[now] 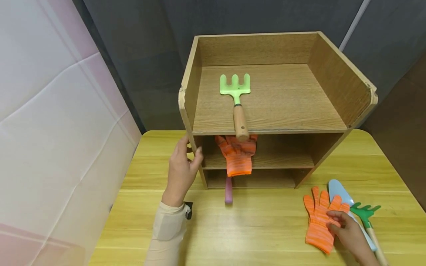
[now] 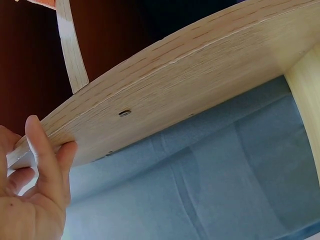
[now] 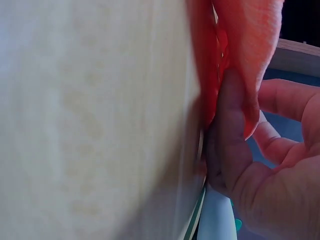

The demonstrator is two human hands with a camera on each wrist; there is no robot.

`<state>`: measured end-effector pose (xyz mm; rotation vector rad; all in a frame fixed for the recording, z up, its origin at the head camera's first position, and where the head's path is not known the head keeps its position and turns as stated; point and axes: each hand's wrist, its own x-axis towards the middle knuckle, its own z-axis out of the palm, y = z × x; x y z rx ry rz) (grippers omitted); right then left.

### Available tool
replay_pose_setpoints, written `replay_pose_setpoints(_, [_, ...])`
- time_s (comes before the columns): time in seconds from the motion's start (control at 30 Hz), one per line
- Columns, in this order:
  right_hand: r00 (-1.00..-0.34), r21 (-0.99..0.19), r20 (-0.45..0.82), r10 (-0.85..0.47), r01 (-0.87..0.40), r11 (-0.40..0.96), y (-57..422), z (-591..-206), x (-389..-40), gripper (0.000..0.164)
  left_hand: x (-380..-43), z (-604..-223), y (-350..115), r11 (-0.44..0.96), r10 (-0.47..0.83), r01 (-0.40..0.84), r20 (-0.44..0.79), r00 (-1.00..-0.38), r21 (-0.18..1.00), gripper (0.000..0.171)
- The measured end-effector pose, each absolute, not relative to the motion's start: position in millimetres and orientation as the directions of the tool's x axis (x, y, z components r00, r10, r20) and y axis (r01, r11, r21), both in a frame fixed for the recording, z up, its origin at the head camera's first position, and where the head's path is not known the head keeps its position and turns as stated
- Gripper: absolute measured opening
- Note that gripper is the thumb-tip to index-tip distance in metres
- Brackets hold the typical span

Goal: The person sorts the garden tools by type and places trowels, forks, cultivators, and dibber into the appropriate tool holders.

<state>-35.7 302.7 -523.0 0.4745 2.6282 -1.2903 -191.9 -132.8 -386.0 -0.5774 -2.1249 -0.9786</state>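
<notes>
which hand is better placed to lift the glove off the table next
Probably the right hand: it pinches that glove on the table, while the left hand holds the shelf by its side.

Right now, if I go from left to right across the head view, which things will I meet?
Left hand → light green fork → orange glove, pinched by the right hand → dark green rake.
</notes>
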Motion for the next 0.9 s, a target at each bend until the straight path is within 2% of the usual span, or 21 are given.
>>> replay_pose_setpoints(0.33, [-0.893,-0.745,-0.406,0.196,0.447,0.494,304.7,-518.2,-37.4,0.059,-191.0,-384.8,-131.5,0.630,0.080,0.627,0.764,-0.640,0.459,0.039])
replay_pose_setpoints(0.63, [-0.921,-0.775,-0.336,0.200,0.390,0.497,302.7,-521.3,-34.8,0.048,-191.0,-383.8,-131.5,0.634,0.078,0.617,0.756,-0.650,0.465,0.038])
replay_pose_setpoints(0.9, [-0.934,-0.754,-0.295,0.204,0.358,0.551,301.2,-517.7,-33.5,0.043,-190.6,-384.7,-132.1,0.606,0.079,0.632,0.754,-0.652,0.483,0.040])
